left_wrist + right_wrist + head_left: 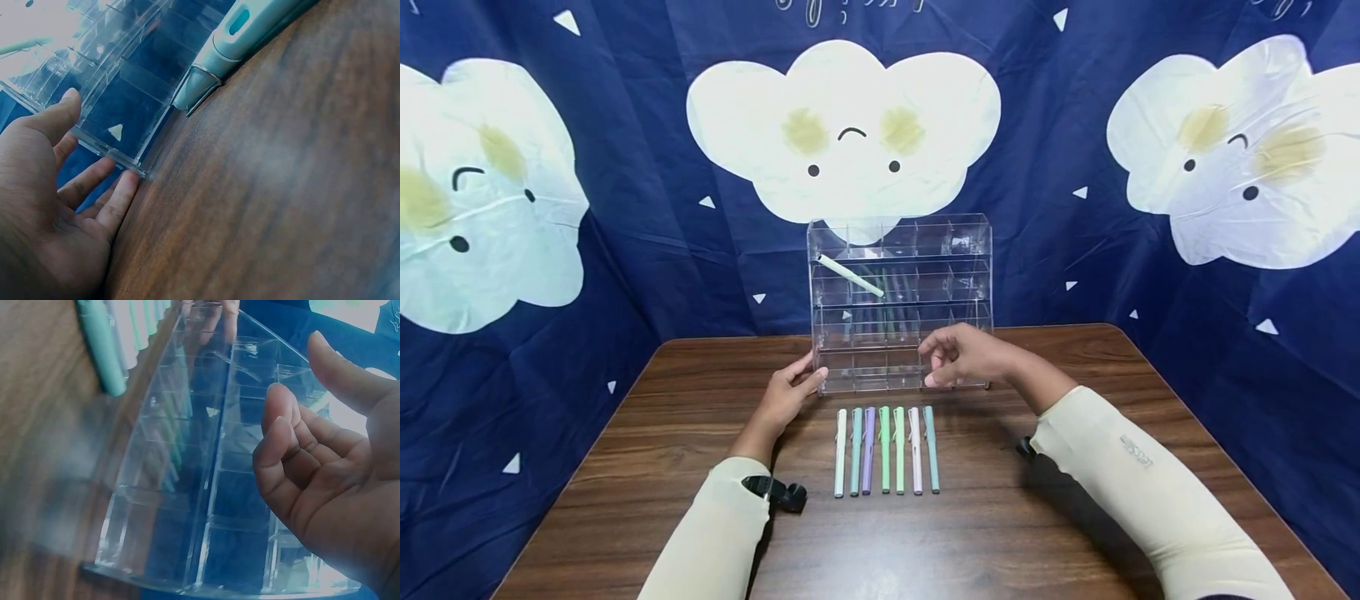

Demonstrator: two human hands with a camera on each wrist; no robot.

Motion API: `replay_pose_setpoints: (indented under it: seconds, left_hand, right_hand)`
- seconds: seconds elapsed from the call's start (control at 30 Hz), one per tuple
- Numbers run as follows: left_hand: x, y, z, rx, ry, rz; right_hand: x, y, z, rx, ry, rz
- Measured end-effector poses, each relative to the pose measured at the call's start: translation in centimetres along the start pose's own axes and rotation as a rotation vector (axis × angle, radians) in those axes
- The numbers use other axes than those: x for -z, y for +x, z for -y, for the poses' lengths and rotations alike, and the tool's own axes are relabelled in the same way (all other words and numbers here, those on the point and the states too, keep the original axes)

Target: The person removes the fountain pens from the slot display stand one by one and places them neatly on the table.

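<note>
A clear display rack with tiers of small compartments stands upright toward the back of the table. My left hand grips its lower left edge, thumb at the front and fingers along the side. In front of the rack's lower right part hovers my right hand, its fingers loosely bent and nothing between them. One pale green pen lies slanted across the upper left compartments. Before the rack, several capped pens lie side by side in a row, among them a purple pen and a teal pen.
The brown wood-grain table extends to both sides of the pens. A dark blue cloth with white clouds hangs close behind the rack and along both sides. Black wrist straps sit over the pale sleeves.
</note>
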State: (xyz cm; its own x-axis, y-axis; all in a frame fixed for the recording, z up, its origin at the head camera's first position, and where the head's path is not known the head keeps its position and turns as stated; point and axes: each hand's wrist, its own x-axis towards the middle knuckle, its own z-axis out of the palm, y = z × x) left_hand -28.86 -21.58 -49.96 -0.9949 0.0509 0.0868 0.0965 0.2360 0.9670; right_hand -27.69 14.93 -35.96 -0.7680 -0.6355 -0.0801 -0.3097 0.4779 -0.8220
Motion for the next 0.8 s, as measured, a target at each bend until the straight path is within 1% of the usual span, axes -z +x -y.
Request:
replay_pose_setpoints:
  seconds: [0.1, 0.4, 0.6, 0.7, 0.8]
  left_hand:
    - [0.0, -0.1, -0.1, 0.004, 0.004, 0.004]
    - [0.1, -0.1, -0.2, -0.002, 0.0, -0.004]
    - [0.3, -0.4, 0.0, 0.005, 0.016, -0.005]
    - [0.3, -0.4, 0.1, 0.0, 0.018, -0.01]
    - [0.1, -0.3, 0.0, -0.012, 0.018, -0.004]
  right_hand:
    - [0.1, 0.8, 0.8, -0.001, 0.02, -0.032]
    - [-0.3, 3.5, 3.1, 0.045, 0.085, -0.224]
    - [-1.0, 5.7, 4.6, 0.074, 0.163, -0.312]
    - [-1.3, 6.7, 5.3, 0.092, 0.166, -0.362]
    - [-1.5, 7.6, 5.9, 0.102, 0.144, -0.432]
